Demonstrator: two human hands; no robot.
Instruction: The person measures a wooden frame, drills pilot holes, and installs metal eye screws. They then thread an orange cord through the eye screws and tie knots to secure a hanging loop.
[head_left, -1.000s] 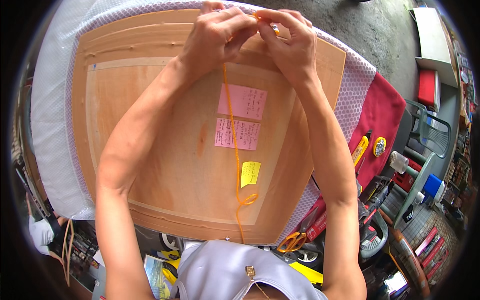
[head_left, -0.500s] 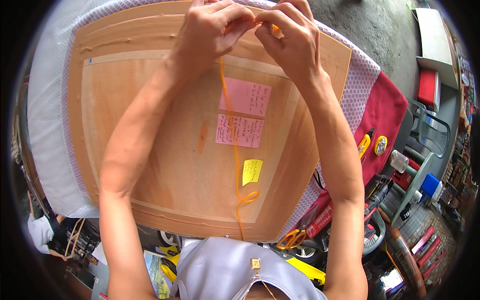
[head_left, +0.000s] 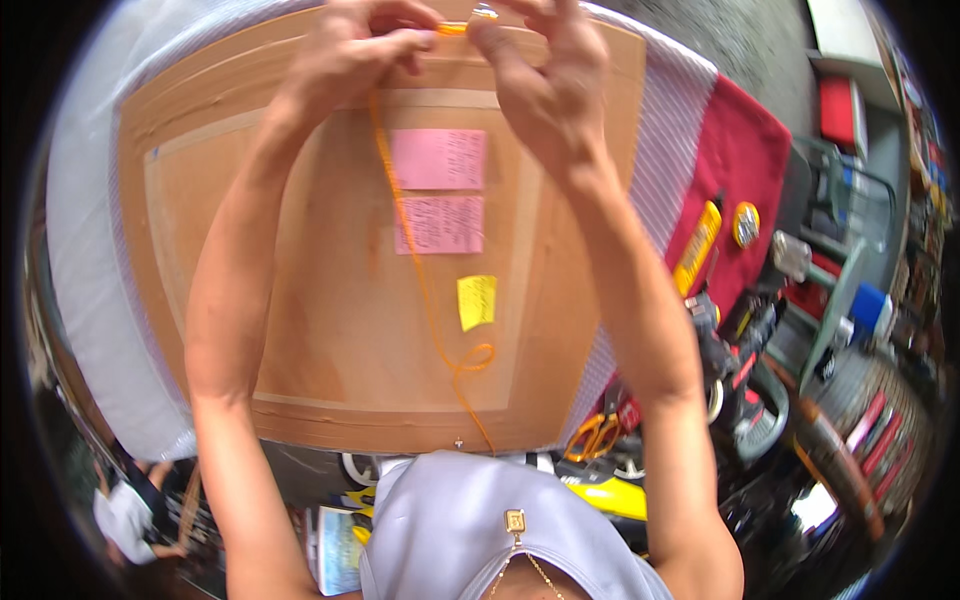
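Note:
An orange cord point(head_left: 411, 240) runs down the back of a wooden framed panel point(head_left: 340, 330), with a loop low on it. At the panel's far edge my left hand point(head_left: 350, 50) is closed, pinching the cord between thumb and fingers. A short taut length of cord passes from it to a small shiny metal fitting point(head_left: 484, 13). My right hand point(head_left: 555, 85) is right beside that fitting, its thumb and fingers apart, with the fingertips partly cut off by the picture's top. Two pink notes point(head_left: 438, 160) and a yellow note point(head_left: 477, 303) are stuck on the panel.
Bubble wrap point(head_left: 90, 250) lies under the panel. On a red cloth point(head_left: 735, 150) to the right are a yellow cutter point(head_left: 697, 248) and a yellow tape measure point(head_left: 746, 225). Orange-handled scissors point(head_left: 592, 438) sit near the close right corner. Another person point(head_left: 130, 515) is at lower left.
Both hands have shifted left in view and moved apart. The right thumb and fingers have opened from their pinch, and the metal fitting now shows. The whole scene has shifted left.

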